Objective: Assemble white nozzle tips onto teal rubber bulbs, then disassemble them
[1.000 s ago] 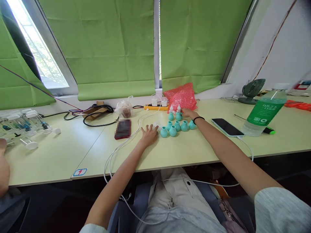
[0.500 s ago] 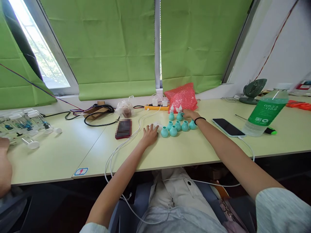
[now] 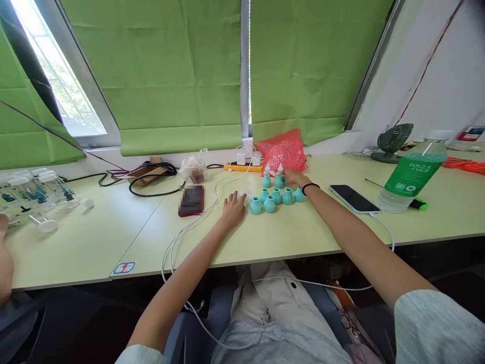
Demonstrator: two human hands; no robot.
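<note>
Several small teal round bottles stand in a group on the table, among them an open-topped one (image 3: 255,205) at the front left. Behind them are two teal bottles with clear pointed tops, one of them (image 3: 267,179) on the left. My right hand (image 3: 296,178) reaches to the back right of the group, its fingertips at the right capped bottle (image 3: 279,180); what its fingers grip is too small to tell. Fingers spread, my left hand (image 3: 232,209) rests on the table beside small clear pieces (image 3: 246,196), left of the bottles.
Behind the bottles lie a red bubble-wrap bag (image 3: 285,151) and an orange power strip (image 3: 242,167). A phone (image 3: 353,198) and a large green-labelled bottle (image 3: 415,172) are on the right. White cables run left of my left hand. Another person's arm (image 3: 5,263) is at far left.
The whole view has shifted slightly. Both hands stay in nearly the same places beside the bottles, and the other person's arm at far left shows a little less.
</note>
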